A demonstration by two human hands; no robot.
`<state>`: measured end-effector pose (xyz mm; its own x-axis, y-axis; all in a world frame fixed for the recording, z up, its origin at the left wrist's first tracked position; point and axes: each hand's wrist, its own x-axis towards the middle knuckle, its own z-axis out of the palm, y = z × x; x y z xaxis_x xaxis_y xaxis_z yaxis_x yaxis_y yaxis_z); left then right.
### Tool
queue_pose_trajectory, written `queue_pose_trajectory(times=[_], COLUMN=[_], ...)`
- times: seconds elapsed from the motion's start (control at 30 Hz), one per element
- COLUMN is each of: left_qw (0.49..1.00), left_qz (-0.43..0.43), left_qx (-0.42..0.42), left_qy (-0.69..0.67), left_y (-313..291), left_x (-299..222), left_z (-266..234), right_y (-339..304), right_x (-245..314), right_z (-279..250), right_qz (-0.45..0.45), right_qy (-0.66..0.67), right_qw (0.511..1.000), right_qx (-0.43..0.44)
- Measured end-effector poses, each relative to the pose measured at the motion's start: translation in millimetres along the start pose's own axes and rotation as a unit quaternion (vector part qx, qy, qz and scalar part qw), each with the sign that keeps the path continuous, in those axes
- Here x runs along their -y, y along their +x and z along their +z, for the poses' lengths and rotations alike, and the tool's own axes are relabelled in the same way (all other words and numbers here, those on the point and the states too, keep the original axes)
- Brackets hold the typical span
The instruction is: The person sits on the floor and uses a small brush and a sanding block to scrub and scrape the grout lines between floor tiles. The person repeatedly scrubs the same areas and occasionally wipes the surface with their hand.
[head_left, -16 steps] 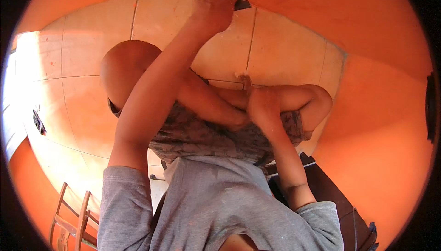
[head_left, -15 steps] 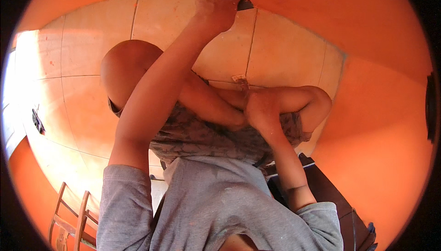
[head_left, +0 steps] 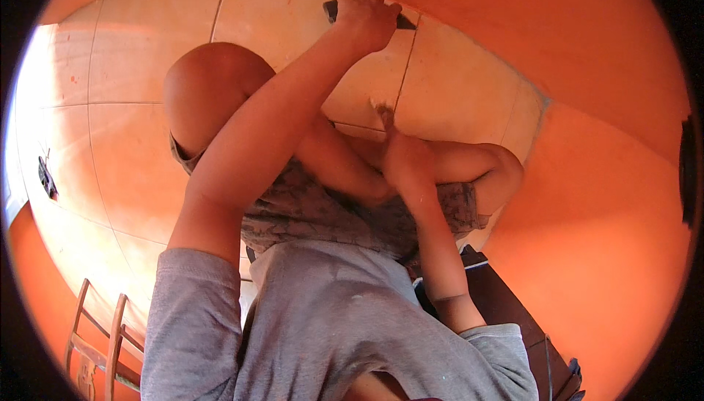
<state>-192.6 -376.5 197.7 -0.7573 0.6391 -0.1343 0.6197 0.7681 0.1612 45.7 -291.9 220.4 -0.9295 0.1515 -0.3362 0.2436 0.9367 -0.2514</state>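
Observation:
My left hand (head_left: pixel 368 22) reaches out to the foot of the orange wall, its fingers closed over a dark flat piece (head_left: pixel 405 23). The piece sticks out on both sides of the hand and lies along the floor's far edge; its middle is covered. Nearer to me, my right hand (head_left: pixel 408 157) is closed round what looks like a small paintbrush (head_left: pixel 386 113). The brush's pale tip points away from me over the tiles, slightly blurred; its handle is hidden in the fist. My bent legs lie under both forearms.
An orange wall (head_left: pixel 513 12) curves round the far and right sides of the tiled floor (head_left: pixel 139 71). A small dark object (head_left: pixel 47 178) lies at the left. A wooden chair frame (head_left: pixel 114 342) stands lower left, and a dark brown piece of furniture (head_left: pixel 510 305) lower right.
My left hand has shifted a little to the right, and the dark piece now shows on both sides of it. The brush tip has moved slightly farther away. The view has shifted slightly.

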Motion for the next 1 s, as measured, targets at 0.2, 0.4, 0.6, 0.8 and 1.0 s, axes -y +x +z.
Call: queue_pose_trajectory(times=[0.2, 0.4, 0.6, 0.8, 1.0], left_qw=[0.917, 0.911, 0.915, 0.958, 0.976], left_qz=[-0.003, -0.010, -0.002, 0.029, 0.046], left_qx=[0.396, 0.409, 0.403, 0.286, 0.212], left_qy=[0.040, 0.051, 0.003, 0.020, -0.009], left_y=[-3.8, -16.6, -10.5, 6.0, -2.6], left_x=[-8.1, -7.8, -22.8, -13.8, -14.7], left_z=[-39.2, -47.0, -43.2, -1.0, 12.6], right_y=[2.8, -6.0, 37.5, 8.9, 37.7], right_x=[2.3, -17.1, 18.8, -9.0, 14.1], right_z=[-17.0, 12.7, -73.3, -30.9, -64.3], right_qz=[0.060, 0.034, 0.181, -0.004, 0.123], right_qy=[-0.116, -0.079, -0.033, -0.086, -0.099], right_qw=[0.977, 0.992, 0.964, 0.996, 0.966], right_qx=[0.166, 0.087, 0.193, 0.013, 0.207])
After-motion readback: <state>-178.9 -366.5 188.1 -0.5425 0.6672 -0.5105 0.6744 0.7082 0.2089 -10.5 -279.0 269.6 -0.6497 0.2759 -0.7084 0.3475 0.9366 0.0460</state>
